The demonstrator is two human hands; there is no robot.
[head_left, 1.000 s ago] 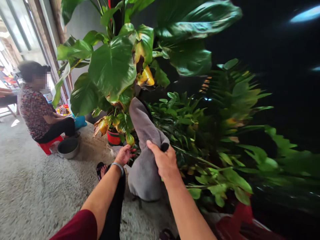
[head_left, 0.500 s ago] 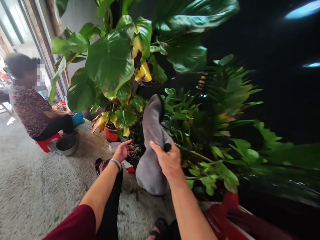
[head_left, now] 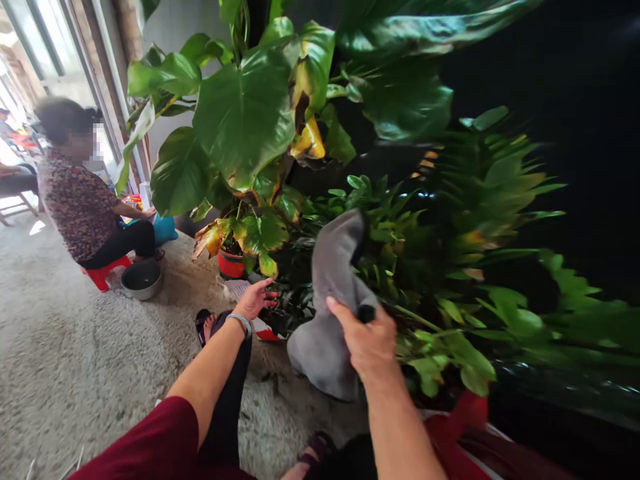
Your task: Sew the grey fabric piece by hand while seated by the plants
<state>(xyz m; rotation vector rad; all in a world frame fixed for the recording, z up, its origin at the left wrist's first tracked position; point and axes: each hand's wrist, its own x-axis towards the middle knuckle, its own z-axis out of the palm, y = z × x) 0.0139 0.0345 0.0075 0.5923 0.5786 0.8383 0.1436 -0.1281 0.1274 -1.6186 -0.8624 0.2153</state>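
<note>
My right hand is closed around the middle of a soft grey cloth, thumb lying on top. The cloth stands up above the hand with its tip bent to the right, and a wider part hangs below. Its dark edge shows along the right side. My left hand, with a bracelet at the wrist, is held out to the left of the cloth, fingers stretched and apart, holding nothing. Leafy green plants are just behind the cloth.
A large-leaved plant rises from a red pot ahead. To the left a person sits on a red stool beside a grey basin on the concrete floor. A red object lies at lower right.
The view has swung slightly left, so the surroundings appear further right. My right hand has carried the cloth rightward in the view, and its top bends more to the right. My left hand stays open.
</note>
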